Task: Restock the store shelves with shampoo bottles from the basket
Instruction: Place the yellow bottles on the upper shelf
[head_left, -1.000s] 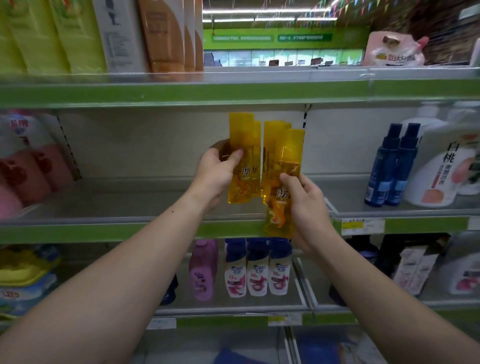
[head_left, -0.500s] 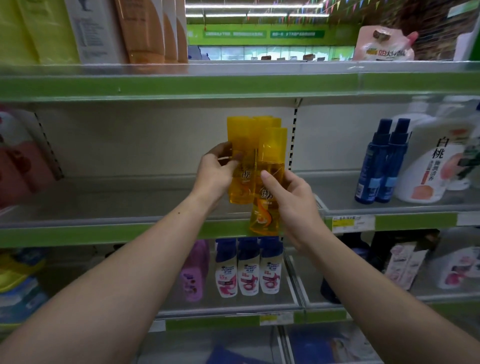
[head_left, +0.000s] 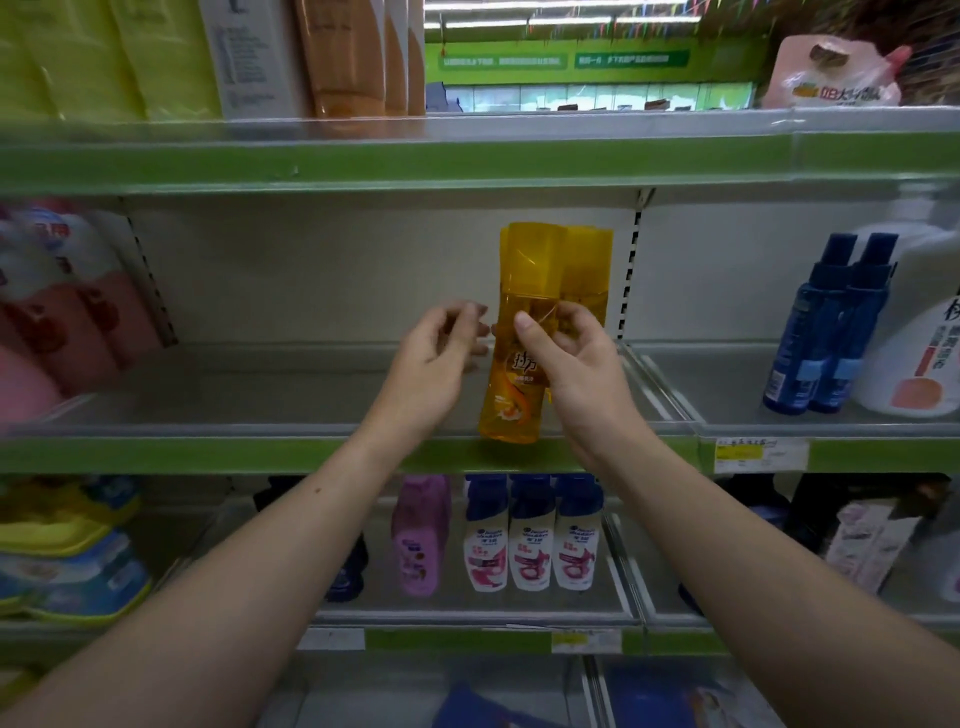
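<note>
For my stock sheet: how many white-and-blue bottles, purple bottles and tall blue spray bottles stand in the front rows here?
White-and-blue bottles: 3
Purple bottles: 1
Tall blue spray bottles: 2
Total: 6

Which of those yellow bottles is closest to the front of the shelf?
The yellow shampoo bottle with its label showing, base at the green shelf edge; the other yellow bottles sit behind it.

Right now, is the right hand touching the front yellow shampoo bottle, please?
Touching: the head view shows the right hand with its thumb on the front yellow shampoo bottle.
</note>
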